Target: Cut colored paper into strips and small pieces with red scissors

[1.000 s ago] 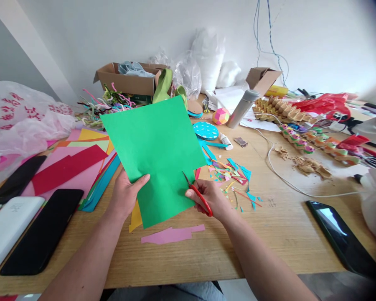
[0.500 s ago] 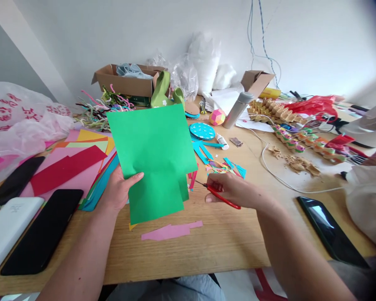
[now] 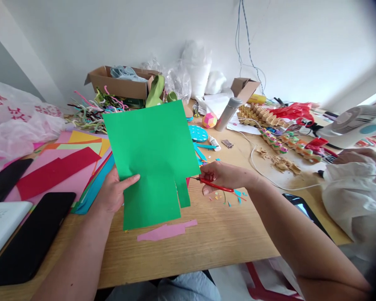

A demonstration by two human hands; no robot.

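A large sheet of green paper [image 3: 150, 146] is held up over the table, pinched at its left edge by my left hand [image 3: 117, 190] with the thumb on the front. A cut runs up from its lower edge, and a narrow strip [image 3: 183, 193] hangs at the lower right. My right hand [image 3: 217, 177] is closed around red-handled scissors [image 3: 214, 184], whose tips point left close to the paper's right side. Whether the blades touch the paper I cannot tell. Below the sheet lies a pink paper scrap [image 3: 167, 230] on the wooden table [image 3: 150, 263].
Stacked coloured paper [image 3: 59, 167] and a black phone [image 3: 34, 238] lie to the left. Small paper scraps [image 3: 238, 196] and a white cable [image 3: 269, 182] are on the right. A bottle [image 3: 228, 113] stands farther back. Another person's sleeve [image 3: 351, 188] reaches in at the right.
The scissors have moved left and slightly down, nearer the green sheet. The narrow strip now hangs lower, with a visible gap beside it. The view has shifted to the right.
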